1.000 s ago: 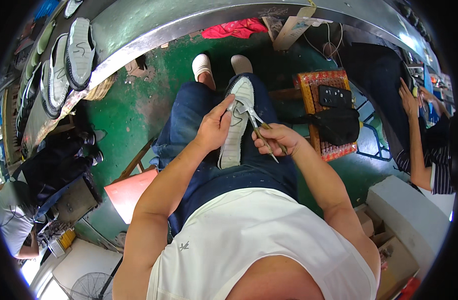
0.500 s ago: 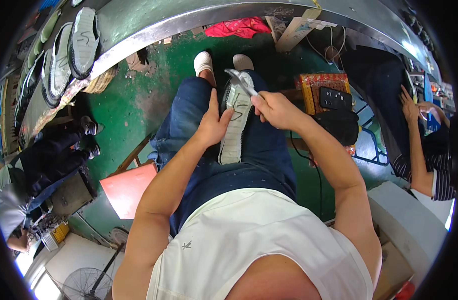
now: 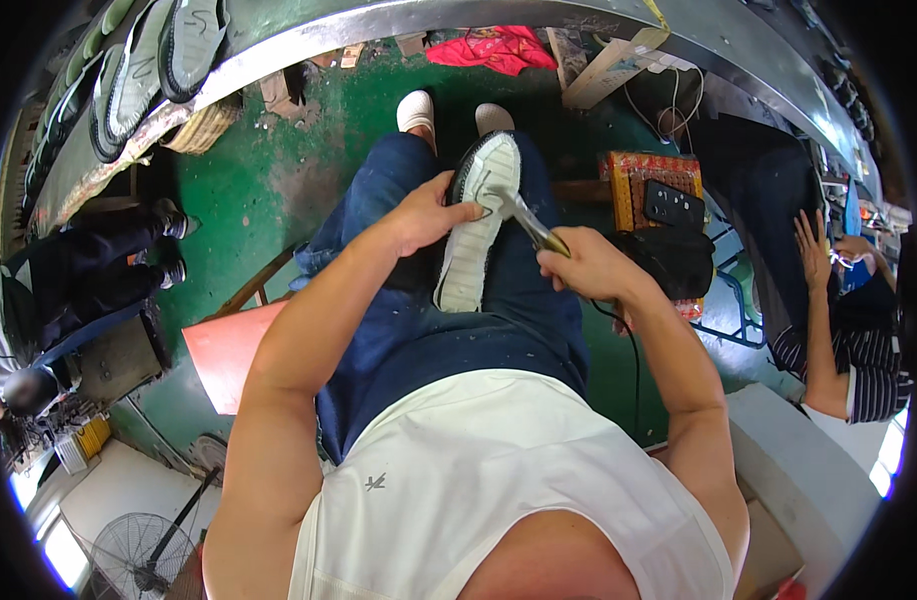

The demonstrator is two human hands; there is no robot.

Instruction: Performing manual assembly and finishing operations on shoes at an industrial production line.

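A shoe with a pale, ridged sole and a dark rim lies sole up along my right thigh, its toe end toward my feet. My left hand is closed on its left edge, with the thumb laid over the sole. In my right hand is a hammer, gripped by its handle. The hammer's metal head is at the sole's upper part, close to my left thumb; whether it touches cannot be made out. A dark curved line shows on the sole there.
Several similar shoes stand on the metal bench at far left. To my right are a beaded seat, a black phone and a black bag. A red stool is left. Co-workers sit at both sides.
The hammer has come down and turned from above the toe toward the sole's upper middle. My left hand has shifted from lying along the shoe to gripping its edge with the thumb across.
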